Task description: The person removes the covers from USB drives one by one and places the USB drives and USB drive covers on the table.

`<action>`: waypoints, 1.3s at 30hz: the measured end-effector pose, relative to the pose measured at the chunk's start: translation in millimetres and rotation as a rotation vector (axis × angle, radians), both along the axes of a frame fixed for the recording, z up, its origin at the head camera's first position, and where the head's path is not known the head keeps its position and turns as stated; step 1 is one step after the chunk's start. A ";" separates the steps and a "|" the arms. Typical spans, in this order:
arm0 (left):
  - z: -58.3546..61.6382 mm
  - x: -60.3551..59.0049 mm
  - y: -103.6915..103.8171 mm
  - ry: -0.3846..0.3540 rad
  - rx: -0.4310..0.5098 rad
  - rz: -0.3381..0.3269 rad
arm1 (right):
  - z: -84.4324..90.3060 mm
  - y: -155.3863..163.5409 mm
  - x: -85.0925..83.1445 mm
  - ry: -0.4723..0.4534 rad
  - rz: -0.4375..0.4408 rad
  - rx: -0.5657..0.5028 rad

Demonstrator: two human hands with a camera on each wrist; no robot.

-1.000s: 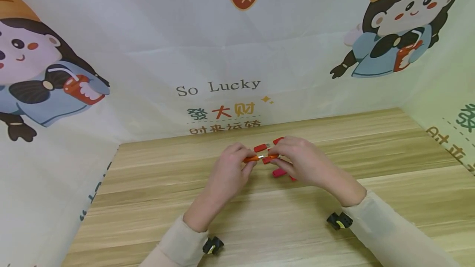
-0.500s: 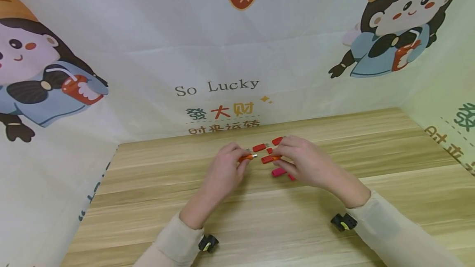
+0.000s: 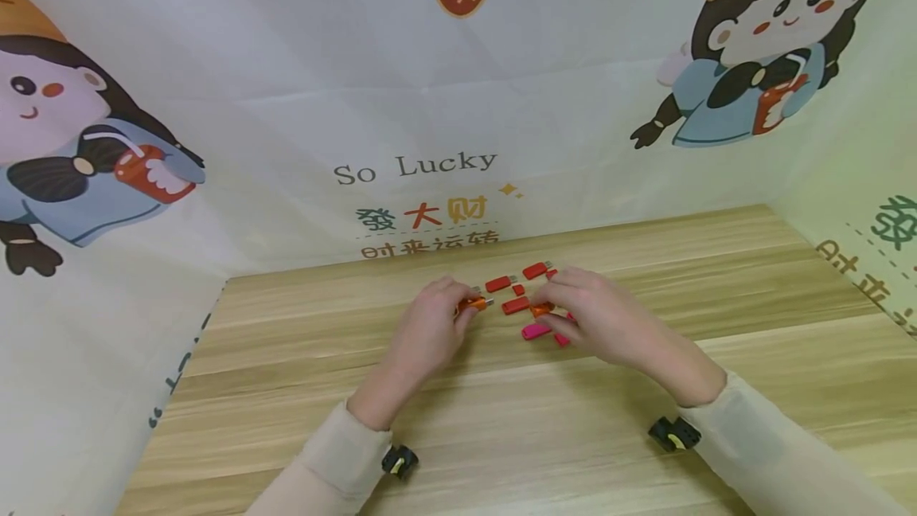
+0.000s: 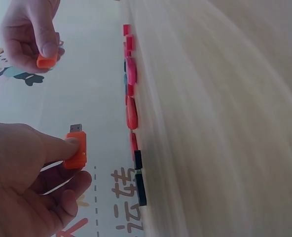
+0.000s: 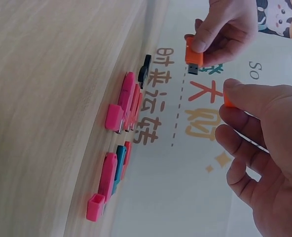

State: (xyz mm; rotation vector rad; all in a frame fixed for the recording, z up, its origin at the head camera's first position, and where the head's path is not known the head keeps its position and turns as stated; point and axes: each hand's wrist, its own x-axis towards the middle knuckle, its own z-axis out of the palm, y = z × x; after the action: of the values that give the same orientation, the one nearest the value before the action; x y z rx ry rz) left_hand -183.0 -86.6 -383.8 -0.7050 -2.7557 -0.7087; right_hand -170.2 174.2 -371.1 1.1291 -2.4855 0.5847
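My left hand (image 3: 433,317) pinches an orange USB flash drive (image 4: 77,152) between thumb and fingers, with its metal plug bare and pointing toward the right hand. In the right wrist view the same drive's plug tilts downward. My right hand (image 3: 598,313) pinches a small orange cap (image 3: 542,310), seen also in the left wrist view as an orange cap end (image 4: 46,61) under the thumb. Both hands are raised over the table, with a gap between drive and cap. In the head view a red flash drive (image 3: 515,306) lies between them.
On the wooden table (image 3: 458,420) lie other uncapped drives: red drives (image 3: 499,283), a pink drive (image 3: 536,330), a black one (image 5: 145,69) and a teal one (image 5: 119,165). Loose caps, such as a red cap (image 3: 519,291), lie beside them. A printed cloth (image 3: 286,126) hangs behind.
My hands have drawn apart: the left with the orange drive went slightly left, the right with the cap slightly right. The drive's plug is now farther from the cap.
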 end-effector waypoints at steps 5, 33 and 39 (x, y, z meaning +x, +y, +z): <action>-3.0 -4.4 0.2 -0.038 -0.006 0.009 | -1.1 3.1 2.2 -0.009 -0.009 0.008; -16.7 -25.7 1.8 -0.222 -0.042 0.032 | -3.5 10.2 10.7 0.044 0.022 0.015; -19.7 -28.1 2.3 -0.225 -0.039 0.027 | -4.5 10.3 10.5 0.057 0.029 0.009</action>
State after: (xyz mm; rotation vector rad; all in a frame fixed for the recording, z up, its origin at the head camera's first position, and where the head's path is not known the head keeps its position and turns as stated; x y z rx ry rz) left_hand -211.1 -84.4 -403.5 -0.6291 -2.9830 -0.7742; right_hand -159.7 184.5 -375.5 1.1703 -2.4297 0.5420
